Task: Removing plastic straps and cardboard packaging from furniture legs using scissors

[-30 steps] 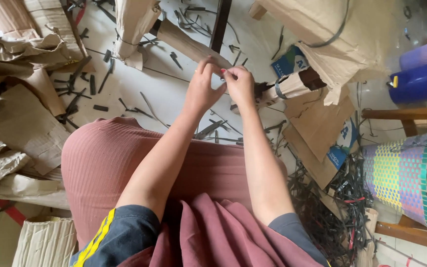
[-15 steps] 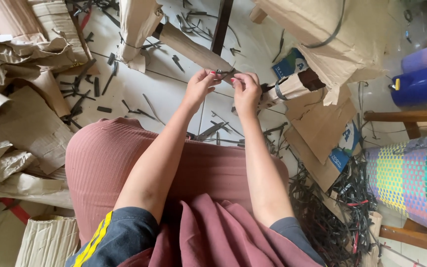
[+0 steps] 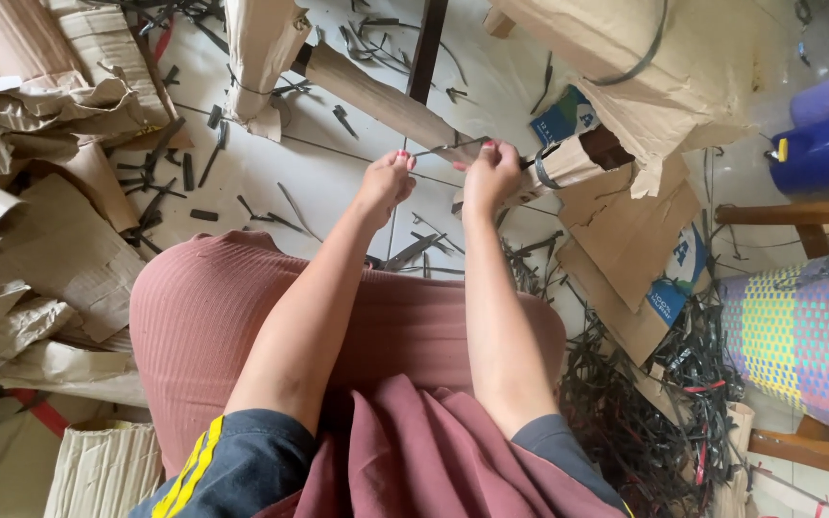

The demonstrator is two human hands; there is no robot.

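I hold a thin dark strip (image 3: 448, 149) stretched between my two hands above the tiled floor (image 3: 271, 163), beyond my knees. My left hand (image 3: 386, 182) pinches its left end and my right hand (image 3: 491, 173) pinches its right end. Its long axis runs left to right, rising slightly to the right. Both hands are equally near, each closed on it.

Tiled floor (image 3: 271, 158): crumpled cardboard (image 3: 40, 249) along left edge, dark strip offcuts (image 3: 160, 177) scattered near it, woven plastic basket (image 3: 803, 331) at right edge, blue jug (image 3: 822, 149) toward top right corner.
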